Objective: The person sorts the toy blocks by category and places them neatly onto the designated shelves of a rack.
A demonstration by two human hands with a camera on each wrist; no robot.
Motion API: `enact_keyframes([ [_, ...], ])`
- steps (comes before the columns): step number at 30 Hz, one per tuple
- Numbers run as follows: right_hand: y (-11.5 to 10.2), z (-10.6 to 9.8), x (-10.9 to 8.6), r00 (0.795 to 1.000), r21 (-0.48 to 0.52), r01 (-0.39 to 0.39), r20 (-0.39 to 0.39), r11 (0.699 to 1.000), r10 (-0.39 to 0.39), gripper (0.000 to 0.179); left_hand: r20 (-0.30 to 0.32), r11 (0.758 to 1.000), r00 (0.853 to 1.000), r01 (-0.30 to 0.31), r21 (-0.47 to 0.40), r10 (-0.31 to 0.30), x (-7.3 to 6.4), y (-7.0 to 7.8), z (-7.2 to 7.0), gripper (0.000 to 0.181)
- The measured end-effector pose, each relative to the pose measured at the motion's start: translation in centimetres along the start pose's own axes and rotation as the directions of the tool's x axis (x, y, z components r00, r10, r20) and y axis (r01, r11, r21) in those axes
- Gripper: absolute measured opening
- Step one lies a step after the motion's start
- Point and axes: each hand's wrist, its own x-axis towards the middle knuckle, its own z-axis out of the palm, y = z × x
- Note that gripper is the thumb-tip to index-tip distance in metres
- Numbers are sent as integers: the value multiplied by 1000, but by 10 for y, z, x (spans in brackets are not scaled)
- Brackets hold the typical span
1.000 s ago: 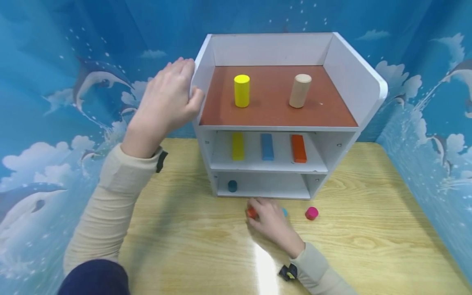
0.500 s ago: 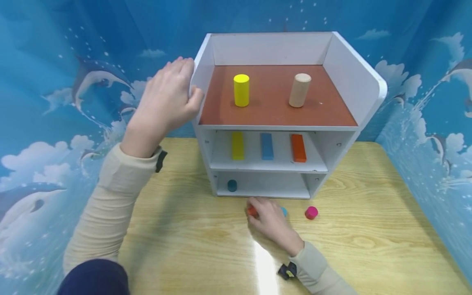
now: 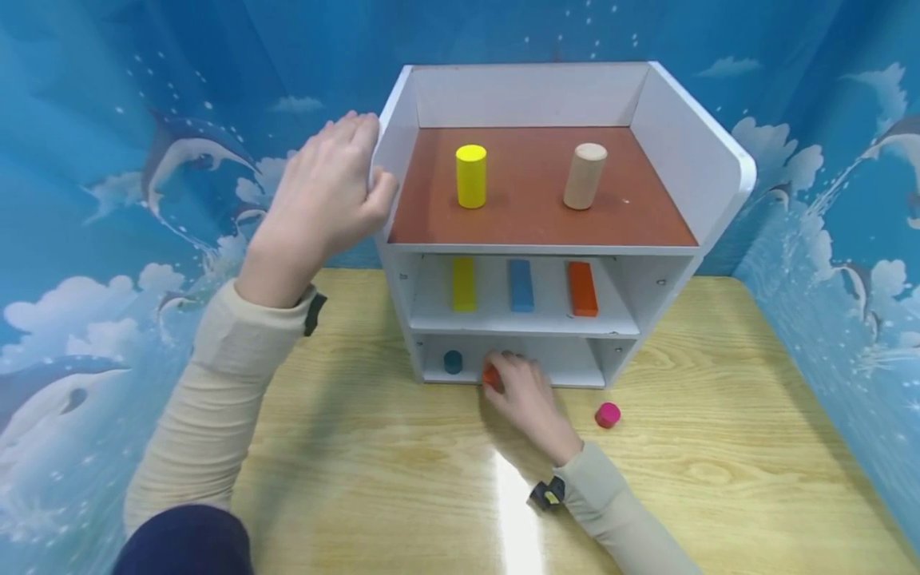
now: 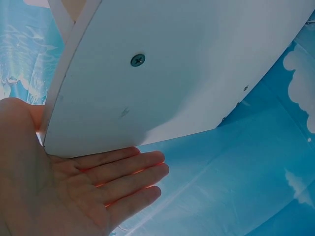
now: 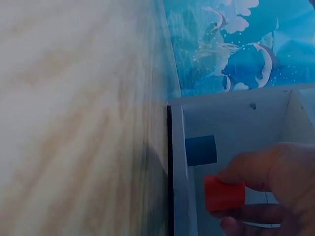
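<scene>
My right hand (image 3: 528,399) pinches a red-orange cylinder block (image 5: 224,193) between thumb and fingers at the bottom compartment of a white shelf unit (image 3: 539,250). Left of it, on that bottom shelf, stands a dark teal cylinder block (image 3: 453,362), partly in shade. My left hand (image 3: 323,192) is at the unit's upper left side panel (image 4: 123,88). In the left wrist view its fingers (image 4: 128,172) are straight and the palm lies against the panel's corner. A magenta cylinder block (image 3: 607,414) sits on the table to the right of my right hand.
A yellow cylinder (image 3: 471,177) and a plain wooden cylinder (image 3: 585,177) stand on the brown top. Yellow (image 3: 463,285), blue (image 3: 521,286) and orange-red (image 3: 582,289) bars lie on the middle shelf. The wood-grain table (image 3: 374,471) runs to a blue dolphin-print backdrop (image 3: 862,335).
My right hand has carried the red-orange block forward from the table to the bottom shelf. A light blue piece beside that hand no longer shows. The left hand has stayed in place.
</scene>
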Motion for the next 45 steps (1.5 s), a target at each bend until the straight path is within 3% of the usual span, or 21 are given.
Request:
enact_keyframes([
  [15,6,13,18,985,-17,-167,38,986,168,19,-2,1000,1000,-7,-1,7,1,1,1,59],
  [28,3,8,17,978,-55,-189,76,980,193,18,-1,1000,1000,-8,3,8,1,1,2,60],
  [39,-5,-17,16,984,-52,-141,102,989,146,16,1,1000,1000,-5,2,5,1,0,2,59],
  [45,-6,-31,10,984,-59,-133,113,989,139,27,-3,1000,1000,-6,3,6,0,-1,2,60],
])
